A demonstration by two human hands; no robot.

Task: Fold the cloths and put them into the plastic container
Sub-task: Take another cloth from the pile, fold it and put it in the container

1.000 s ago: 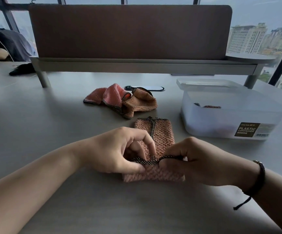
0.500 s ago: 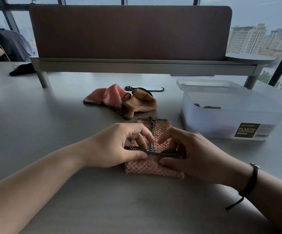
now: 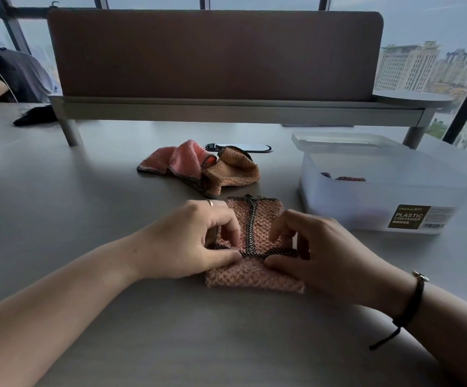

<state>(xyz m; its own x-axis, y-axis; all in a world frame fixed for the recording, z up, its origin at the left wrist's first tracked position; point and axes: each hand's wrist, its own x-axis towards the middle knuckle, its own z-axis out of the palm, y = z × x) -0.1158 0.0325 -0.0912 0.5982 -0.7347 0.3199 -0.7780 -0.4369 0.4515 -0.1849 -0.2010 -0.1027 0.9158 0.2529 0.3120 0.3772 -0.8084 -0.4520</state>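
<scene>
A salmon knitted cloth (image 3: 254, 276) with dark checked trim lies partly folded on the grey table, in front of me. My left hand (image 3: 198, 241) pinches the trimmed edge on the left side of the fold. My right hand (image 3: 310, 252) pinches the same edge on the right. Behind lies a crumpled heap of a pink cloth (image 3: 179, 160) and a tan cloth (image 3: 235, 171). The frosted plastic container (image 3: 380, 202) stands open at the right, with a dark folded cloth (image 3: 349, 178) showing inside.
The container's lid (image 3: 338, 141) leans behind it. A dark phone-like object (image 3: 243, 148) lies behind the cloth heap. A brown desk divider (image 3: 212, 57) on metal legs spans the back. Another person's sleeve (image 3: 17, 74) and a black item (image 3: 36, 118) are at far left.
Both hands have carried the trimmed near edge of the cloth further away from me, so more of the folded-over flap now covers the cloth. The cloth heap and container have not moved.
</scene>
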